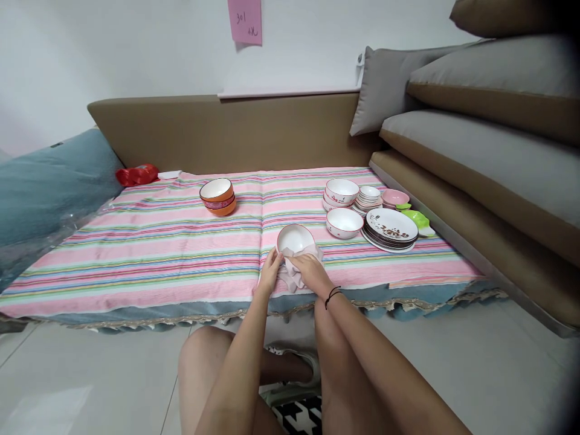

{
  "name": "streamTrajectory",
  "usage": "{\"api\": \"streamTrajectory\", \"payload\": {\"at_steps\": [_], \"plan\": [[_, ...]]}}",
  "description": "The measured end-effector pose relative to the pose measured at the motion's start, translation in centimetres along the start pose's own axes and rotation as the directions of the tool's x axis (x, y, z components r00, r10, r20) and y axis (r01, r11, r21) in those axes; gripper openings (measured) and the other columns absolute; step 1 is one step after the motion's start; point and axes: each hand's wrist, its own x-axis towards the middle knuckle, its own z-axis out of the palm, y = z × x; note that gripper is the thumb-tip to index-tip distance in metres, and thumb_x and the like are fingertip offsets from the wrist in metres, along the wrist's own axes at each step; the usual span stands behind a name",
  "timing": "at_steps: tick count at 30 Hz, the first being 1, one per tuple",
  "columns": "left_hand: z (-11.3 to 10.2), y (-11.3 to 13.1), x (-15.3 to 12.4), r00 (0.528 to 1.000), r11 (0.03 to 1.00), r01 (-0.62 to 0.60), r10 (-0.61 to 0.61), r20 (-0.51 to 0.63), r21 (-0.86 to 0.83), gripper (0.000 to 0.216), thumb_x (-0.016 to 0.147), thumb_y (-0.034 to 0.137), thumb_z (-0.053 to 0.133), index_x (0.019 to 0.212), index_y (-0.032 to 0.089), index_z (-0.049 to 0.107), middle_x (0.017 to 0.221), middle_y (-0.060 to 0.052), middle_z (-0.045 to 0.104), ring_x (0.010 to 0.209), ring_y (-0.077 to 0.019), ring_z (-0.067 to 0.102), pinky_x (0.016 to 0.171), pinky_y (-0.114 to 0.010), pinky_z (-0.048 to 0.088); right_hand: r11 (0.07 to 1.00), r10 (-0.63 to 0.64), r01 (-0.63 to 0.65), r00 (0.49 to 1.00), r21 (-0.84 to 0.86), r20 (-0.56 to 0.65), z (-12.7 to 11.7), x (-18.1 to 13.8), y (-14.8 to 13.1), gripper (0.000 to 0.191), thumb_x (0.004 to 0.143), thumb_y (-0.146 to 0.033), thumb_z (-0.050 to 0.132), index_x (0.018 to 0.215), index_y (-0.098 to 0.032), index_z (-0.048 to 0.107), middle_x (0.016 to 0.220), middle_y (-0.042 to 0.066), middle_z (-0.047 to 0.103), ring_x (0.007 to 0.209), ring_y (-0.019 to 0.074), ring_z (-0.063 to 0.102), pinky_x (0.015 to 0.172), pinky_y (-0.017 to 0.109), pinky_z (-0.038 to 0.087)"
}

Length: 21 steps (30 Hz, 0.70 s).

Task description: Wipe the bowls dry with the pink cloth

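The head-worn camera looks forward and steeply down from just before the striped bedsheet's [158, 254] front edge.

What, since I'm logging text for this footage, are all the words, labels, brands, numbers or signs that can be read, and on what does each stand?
"301": handwritten on the pink note on the wall.
A second handwritten mark below it on the note: too unclear to read.
Held bowl and cloth: no readable text.
Decorated plates: patterns show; any lettering is too small to read.
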Motion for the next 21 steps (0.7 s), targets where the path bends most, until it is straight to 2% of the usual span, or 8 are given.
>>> {"api": "streamTrajectory", "payload": {"at_steps": [4, 15, 21], "plan": [[-0.1, -0.3, 0.1, 1.000, 1.000, 0.008, -0.008, -0.006, -0.013, 0.047, 0.081, 0.051, 0.058, 0.116, 0.019, 0.058, 0.117, -0.009, 0.063, 0.108, -0.0219, 0.056, 0.094, -0.032, 0.044, 1.000, 0.007, -0.007, 1.000, 0.012, 0.003, 0.3, 0.0, 0.4, 0.038, 0.086, -0.004, 0.047, 0.118, -0.018, 0.062, 0.102, 0.006, 0.069, 0.098, 0.0196, 0.060, 0.090, 0.031, 0.041], [-0.1, -0.3, 0.1, 1.000, 1.000, 0.000, -0.001, -0.032, -0.014, 0.048, 0.078, 0.056, 0.061, 0.110, 0.019, 0.062, 0.107, -0.008, 0.066, 0.099, -0.0217, 0.058, 0.091, -0.033, 0.044, 1.000, 0.025, -0.025, 0.999, -0.004, 0.024, -0.6, 0.0, -0.1, 0.041, 0.084, 0.001, 0.044, 0.115, -0.016, 0.064, 0.099, 0.007, 0.068, 0.097, 0.0198, 0.059, 0.089, 0.031, 0.040], [-0.1, 0.0, 0.1, 0.999, 1.000, -0.015, 0.015, -0.035, -0.001, 0.051, 0.078, 0.057, 0.061, 0.110, 0.018, 0.062, 0.110, -0.010, 0.065, 0.106, -0.0237, 0.056, 0.093, -0.034, 0.042, 0.998, 0.050, -0.048, 0.998, -0.044, 0.033, -1.0, 0.0, -0.3, 0.035, 0.083, 0.001, 0.044, 0.105, -0.014, 0.066, 0.094, 0.008, 0.068, 0.093, 0.0203, 0.057, 0.087, 0.031, 0.040]]}}
